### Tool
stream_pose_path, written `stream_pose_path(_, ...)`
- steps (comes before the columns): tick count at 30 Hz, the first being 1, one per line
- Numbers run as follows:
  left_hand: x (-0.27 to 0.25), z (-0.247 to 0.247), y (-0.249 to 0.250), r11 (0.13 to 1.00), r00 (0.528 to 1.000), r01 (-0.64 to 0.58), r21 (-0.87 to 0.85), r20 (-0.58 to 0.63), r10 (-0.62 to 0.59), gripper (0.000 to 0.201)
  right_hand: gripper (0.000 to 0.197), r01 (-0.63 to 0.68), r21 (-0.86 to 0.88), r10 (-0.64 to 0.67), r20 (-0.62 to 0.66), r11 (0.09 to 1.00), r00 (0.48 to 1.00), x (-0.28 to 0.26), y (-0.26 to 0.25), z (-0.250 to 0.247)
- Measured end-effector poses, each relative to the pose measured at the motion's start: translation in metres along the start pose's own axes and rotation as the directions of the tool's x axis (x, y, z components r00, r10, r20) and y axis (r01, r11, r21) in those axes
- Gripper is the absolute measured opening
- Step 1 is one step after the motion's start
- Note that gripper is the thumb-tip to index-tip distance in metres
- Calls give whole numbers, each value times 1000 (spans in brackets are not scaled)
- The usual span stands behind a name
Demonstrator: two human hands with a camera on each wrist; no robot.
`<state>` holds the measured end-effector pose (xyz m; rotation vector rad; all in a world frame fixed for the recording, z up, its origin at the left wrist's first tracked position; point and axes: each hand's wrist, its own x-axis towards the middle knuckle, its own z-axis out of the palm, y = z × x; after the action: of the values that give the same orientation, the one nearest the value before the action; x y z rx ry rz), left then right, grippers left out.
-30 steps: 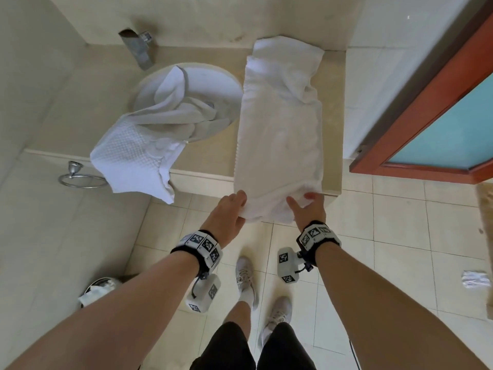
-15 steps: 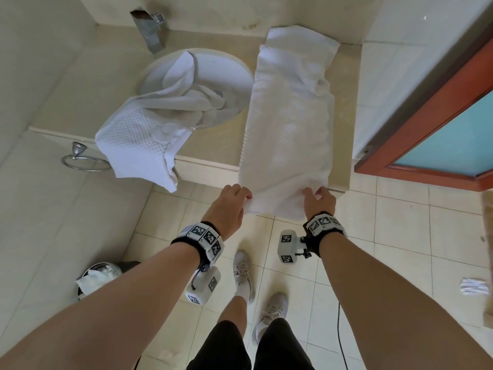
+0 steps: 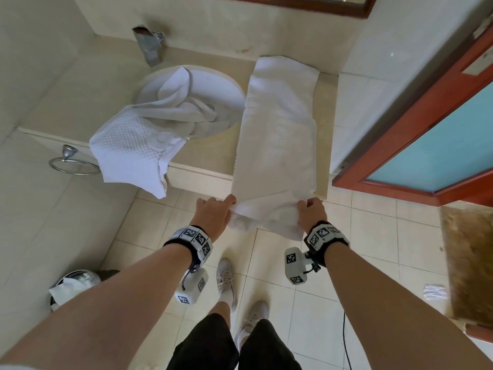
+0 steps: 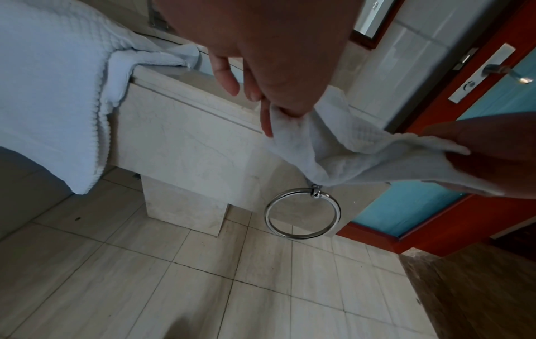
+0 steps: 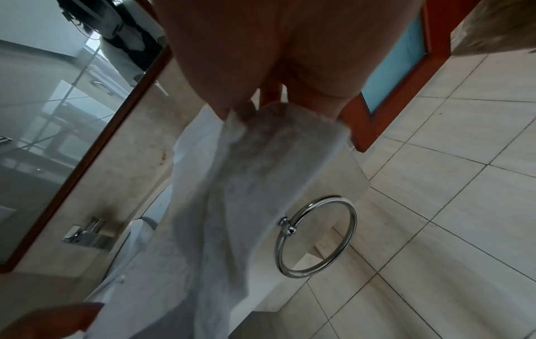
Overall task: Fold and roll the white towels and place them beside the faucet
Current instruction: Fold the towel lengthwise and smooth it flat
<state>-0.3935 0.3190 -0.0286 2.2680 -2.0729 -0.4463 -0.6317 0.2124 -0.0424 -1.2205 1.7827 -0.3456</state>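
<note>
A long white towel (image 3: 280, 129), folded into a strip, lies along the right side of the beige counter (image 3: 213, 153) and hangs over its front edge. My left hand (image 3: 213, 214) pinches the near left corner of the towel (image 4: 333, 156). My right hand (image 3: 312, 212) grips the near right corner of the towel (image 5: 261, 172). The hanging end bunches between my hands. A second white towel (image 3: 138, 145) lies crumpled in the round sink (image 3: 229, 89) and drapes over the counter's front. The metal faucet (image 3: 149, 46) sticks out of the back wall above the sink.
A chrome towel ring (image 3: 72, 164) hangs below the counter at the left, and another ring (image 4: 301, 213) under its front. A red-framed door (image 3: 426, 145) with blue glass stands at the right. A bin (image 3: 72, 287) sits on the tiled floor at the lower left; a brown mat (image 3: 469, 257) lies at the right.
Both hands have kept hold of the towel's near end and drawn it up a little, so it bunches between them. The head view has tilted upward.
</note>
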Motion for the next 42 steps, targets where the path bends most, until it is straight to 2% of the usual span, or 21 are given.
stream_pose_path(1,-1,0,0,999,1000,19,-30,-18,-19,22,12,-21,18,21,11,1000,1000,0,1,1)
stream_pose_path(3,-3,0,2,977,997,69,-203,-19,-74,22,9,-43,65,42,27,997,999,-1,0,2)
stream_pose_path(5,-5,1,2,906,989,141,-398,21,-145,22,9,-83,116,79,41,990,996,-6,-4,1)
stream_pose_path(7,-9,3,3,862,982,191,-470,103,-161,41,17,-140,157,132,62,978,989,-9,-5,1)
stream_pose_path(9,-14,8,6,897,980,162,-411,174,-97,61,33,-192,195,176,99,962,979,-5,2,2)
stream_pose_path(10,-17,11,8,919,979,130,-372,193,-61,65,43,-211,210,190,116,955,975,-1,6,2)
stream_pose_path(11,-19,13,9,932,979,108,-345,202,-39,63,50,-222,235,197,127,946,972,5,13,2)
stream_pose_path(14,-22,15,12,927,985,94,-363,171,-32,55,52,-230,238,192,171,944,966,-5,7,-5)
stream_pose_path(16,-21,12,13,919,989,90,-384,144,-37,51,66,-253,193,202,248,948,947,-19,1,-9)
stream_pose_path(17,-20,9,13,919,991,82,-386,131,-33,50,66,-273,186,211,295,944,932,-23,1,-9)
stream_pose_path(19,-18,5,14,930,992,57,-363,126,-12,49,46,-337,233,240,363,912,900,-29,3,-7)
stream_pose_path(22,-18,-3,15,949,991,54,-311,135,-13,41,22,-337,179,253,372,924,893,-35,5,-10)
stream_pose_path(24,-20,-6,10,948,990,93,-305,126,-56,32,16,-357,278,239,381,892,893,-37,6,-16)
stream_pose_path(25,-20,-7,7,950,990,110,-292,115,-79,30,14,-388,377,230,401,841,887,-38,7,-20)
stream_pose_path(27,-22,-7,1,960,992,120,-252,70,-106,30,18,-405,485,207,411,775,888,-39,9,-26)
stream_pose_path(29,-25,-6,0,961,993,119,-248,26,-117,34,22,-370,502,170,400,781,901,-41,11,-28)
stream_pose_path(34,-32,2,2,933,989,118,-341,-48,-142,46,40,-322,450,201,296,833,934,-44,14,-20)
stream_pose_path(36,-34,3,0,921,993,80,-382,-50,-107,50,44,-358,459,239,297,813,925,-44,17,-19)
stream_pose_path(39,-36,-1,2,891,998,11,-454,-55,-41,52,51,-421,530,279,329,736,902,-45,18,-22)
stream_pose_path(42,-38,-11,12,830,996,85,-552,35,-79,52,40,-446,500,255,404,742,878,-53,18,-23)
